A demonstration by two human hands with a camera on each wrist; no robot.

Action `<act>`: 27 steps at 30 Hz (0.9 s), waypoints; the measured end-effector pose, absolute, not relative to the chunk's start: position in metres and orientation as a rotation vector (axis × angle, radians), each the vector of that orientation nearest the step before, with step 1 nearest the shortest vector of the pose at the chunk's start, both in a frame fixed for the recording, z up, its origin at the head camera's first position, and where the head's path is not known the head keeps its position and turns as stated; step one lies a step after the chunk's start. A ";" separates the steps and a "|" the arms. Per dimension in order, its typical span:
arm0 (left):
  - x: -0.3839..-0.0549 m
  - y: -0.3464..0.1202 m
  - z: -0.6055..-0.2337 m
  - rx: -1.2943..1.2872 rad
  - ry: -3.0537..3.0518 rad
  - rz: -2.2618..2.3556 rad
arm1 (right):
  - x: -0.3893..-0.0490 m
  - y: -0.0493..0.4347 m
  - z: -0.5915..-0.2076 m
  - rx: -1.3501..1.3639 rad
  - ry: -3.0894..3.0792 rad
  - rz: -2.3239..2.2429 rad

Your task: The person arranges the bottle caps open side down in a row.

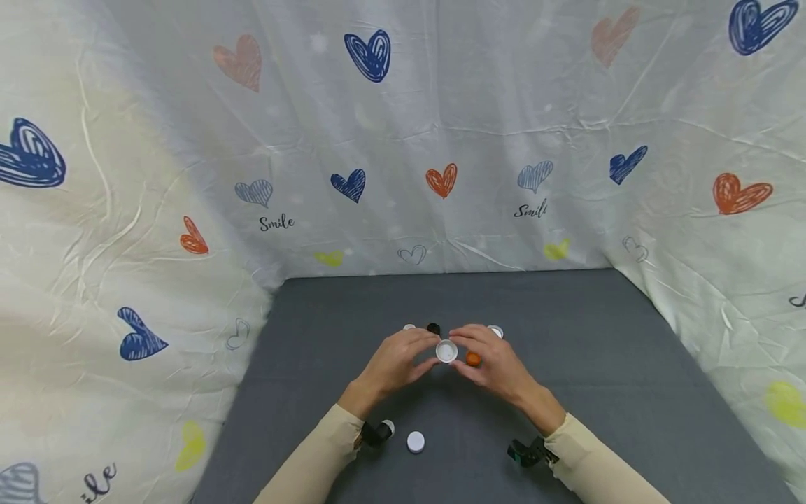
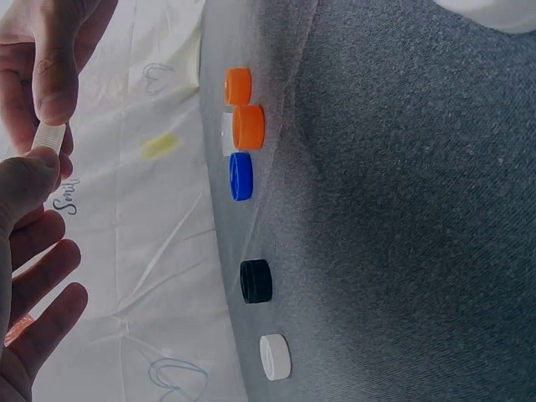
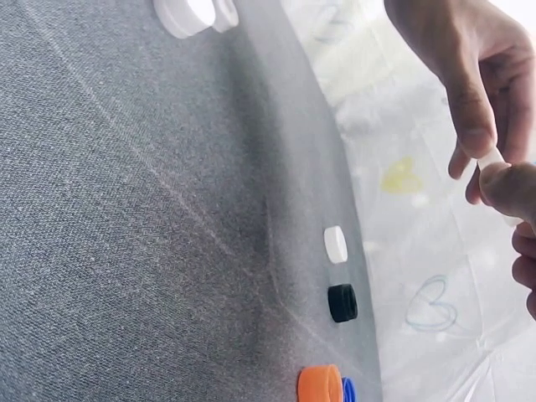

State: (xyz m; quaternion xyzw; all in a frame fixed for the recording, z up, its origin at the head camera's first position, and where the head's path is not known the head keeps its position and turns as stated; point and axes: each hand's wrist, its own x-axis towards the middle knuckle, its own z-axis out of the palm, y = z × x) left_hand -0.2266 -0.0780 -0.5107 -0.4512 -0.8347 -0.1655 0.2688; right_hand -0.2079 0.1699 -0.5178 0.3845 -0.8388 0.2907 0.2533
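A white bottle cap (image 1: 447, 351) is held up between my two hands, its hollow side facing the head camera. My left hand (image 1: 398, 360) pinches its left edge between thumb and fingertips. On the opposite edge, my right hand (image 1: 497, 365) pinches the same cap. In the left wrist view the cap (image 2: 48, 137) shows its ribbed side between the two thumbs, and the left hand's other fingers spread away from it. An orange cap (image 1: 473, 358) shows on the table between the right thumb and fingers. Just past the fingertips lies a black cap (image 1: 434, 328).
Several caps lie along the far part of the grey table, including a blue one (image 2: 241, 177), orange ones (image 2: 249, 127) and a white one (image 2: 275, 357). Nearer, a white cap (image 1: 415, 442) lies between the forearms, with another white cap (image 1: 387, 426) beside the left wrist camera.
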 end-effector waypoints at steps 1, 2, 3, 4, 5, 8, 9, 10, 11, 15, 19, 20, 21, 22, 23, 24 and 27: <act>-0.226 -0.078 -0.511 -1.218 -2.252 -0.449 | -0.208 0.170 -0.518 1.050 -2.277 0.789; -0.226 -0.079 -0.512 -1.217 -2.256 -0.450 | -0.208 0.170 -0.518 1.054 -2.275 0.788; -0.226 -0.079 -0.512 -1.219 -2.257 -0.457 | -0.208 0.169 -0.518 1.057 -2.273 0.785; -0.225 -0.079 -0.513 -1.219 -2.260 -0.460 | -0.208 0.169 -0.518 1.058 -2.272 0.788; -0.225 -0.079 -0.513 -1.219 -2.262 -0.462 | -0.208 0.169 -0.518 1.058 -2.273 0.789; -0.225 -0.080 -0.513 -1.218 -2.264 -0.468 | -0.208 0.169 -0.518 1.062 -2.266 0.784; -0.225 -0.080 -0.513 -1.216 -2.265 -0.469 | -0.207 0.168 -0.517 1.064 -2.263 0.783; -0.225 -0.080 -0.513 -1.215 -2.266 -0.467 | -0.207 0.168 -0.517 1.064 -2.260 0.782; -0.225 -0.080 -0.513 -1.212 -2.266 -0.468 | -0.207 0.168 -0.517 1.065 -2.257 0.782; -0.224 -0.082 -0.514 -1.194 -2.249 -0.482 | -0.207 0.167 -0.515 1.073 -2.247 0.791; -0.224 -0.085 -0.515 -1.180 -2.185 -0.485 | -0.208 0.166 -0.516 1.062 -2.255 0.811; -0.224 -0.085 -0.515 -1.181 -2.164 -0.482 | -0.208 0.166 -0.516 1.054 -2.258 0.820; -0.224 -0.085 -0.515 -1.186 -2.142 -0.475 | -0.209 0.166 -0.516 1.046 -2.261 0.827; -0.224 -0.086 -0.515 -1.192 -2.122 -0.470 | -0.209 0.166 -0.517 1.038 -2.262 0.841; -0.224 -0.086 -0.515 -1.201 -2.104 -0.465 | -0.209 0.166 -0.517 1.032 -2.260 0.855; -0.224 -0.086 -0.514 -1.207 -2.092 -0.462 | -0.208 0.166 -0.518 1.026 -2.260 0.871; -0.224 -0.086 -0.513 -1.223 -2.063 -0.458 | -0.207 0.165 -0.517 1.014 -2.263 0.919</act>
